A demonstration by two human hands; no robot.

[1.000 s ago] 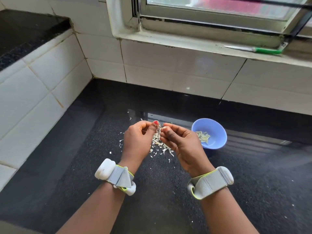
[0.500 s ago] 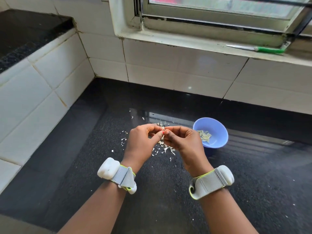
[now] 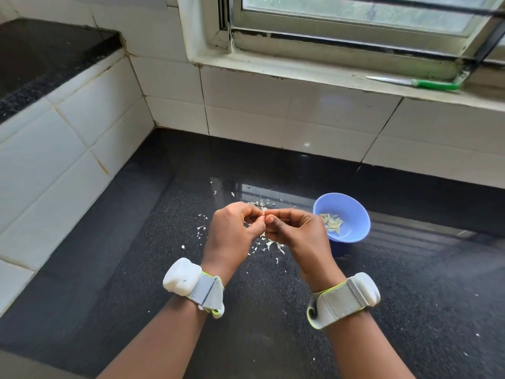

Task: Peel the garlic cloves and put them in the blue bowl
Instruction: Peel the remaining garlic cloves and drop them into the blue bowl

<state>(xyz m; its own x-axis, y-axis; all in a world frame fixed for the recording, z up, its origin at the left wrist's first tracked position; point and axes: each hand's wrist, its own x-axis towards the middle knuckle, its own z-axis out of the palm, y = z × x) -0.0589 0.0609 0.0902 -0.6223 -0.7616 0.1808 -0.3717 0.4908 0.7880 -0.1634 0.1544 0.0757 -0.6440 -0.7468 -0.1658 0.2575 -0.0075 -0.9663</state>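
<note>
My left hand (image 3: 232, 231) and my right hand (image 3: 295, 233) meet fingertip to fingertip above the black counter, fingers curled and pinching a small garlic clove that is almost wholly hidden between them. The blue bowl (image 3: 352, 212) stands just right of my right hand and holds several peeled pale cloves (image 3: 332, 221). Under and around my hands lies a scatter of white garlic skins (image 3: 269, 244). Both wrists carry grey straps with white units.
The black granite counter (image 3: 136, 269) runs to a white tiled wall (image 3: 287, 116) at the back and left. A green-handled knife (image 3: 415, 82) lies on the window sill at the upper right. A raised black ledge (image 3: 41, 56) sits at the upper left.
My hands have drawn closer together, fingertips now touching, and the clove seen earlier between them is covered. The view has shifted slightly; the bowl has stayed in place.
</note>
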